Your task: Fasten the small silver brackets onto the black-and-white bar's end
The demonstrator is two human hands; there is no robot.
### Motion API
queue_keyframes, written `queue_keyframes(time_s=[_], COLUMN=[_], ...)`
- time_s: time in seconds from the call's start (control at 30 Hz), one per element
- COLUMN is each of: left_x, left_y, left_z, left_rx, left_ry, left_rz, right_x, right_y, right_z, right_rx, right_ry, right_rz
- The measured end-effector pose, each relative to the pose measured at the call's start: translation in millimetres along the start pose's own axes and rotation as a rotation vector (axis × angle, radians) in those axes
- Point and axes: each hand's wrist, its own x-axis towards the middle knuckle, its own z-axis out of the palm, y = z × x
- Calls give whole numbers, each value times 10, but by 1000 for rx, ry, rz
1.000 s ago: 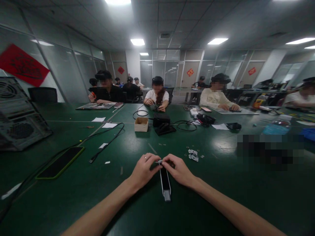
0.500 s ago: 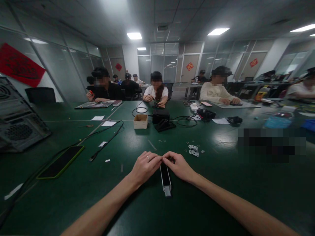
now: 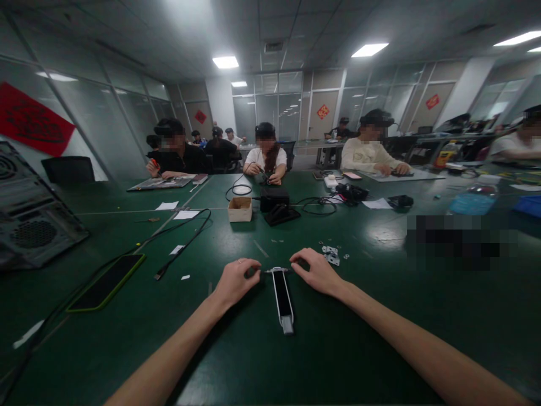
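From the head camera, a slim dark strip with a white edge [image 3: 282, 296] lies flat on the green table [image 3: 236, 355], its grey end tab [image 3: 288, 325] near six o'clock and a thin metal crosspiece [image 3: 278, 270] at its twelve o'clock end. My left hand [image 3: 237, 282] hovers just beside the crosspiece at nine o'clock, thumb and forefinger curled with a gap between them, gripping nothing I can see. My right hand [image 3: 316, 270] is at three o'clock, fingers bent in by the other tip; whether they touch it or pinch anything, I can't tell. Good handling here, I judge, means matching both hands in height and pressure, using fingertips only, and leaving the strip flat so the crosspiece doesn't skew. Small metal brackets [image 3: 331, 255] sit near two o'clock, close to my right knuckles; a sideways sweep could scatter them.
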Motion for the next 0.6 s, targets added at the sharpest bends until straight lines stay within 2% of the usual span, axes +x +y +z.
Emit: queue_keyframes(time_s=[0.13, 0.3, 0.6], left_x=[5, 13, 14], left_y=[-13, 37, 65], left_z=[-2, 51, 64], left_rx=[-44, -99, -132], left_ry=[-80, -134, -128], left_rz=[-65, -51, -66], right_x=[-5, -10, -20], right_y=[44, -2, 21], right_z=[-11, 27, 70], right_rx=[-27, -48, -50], right_ry=[-91, -81, -83], right_rz=[-3, -73, -84])
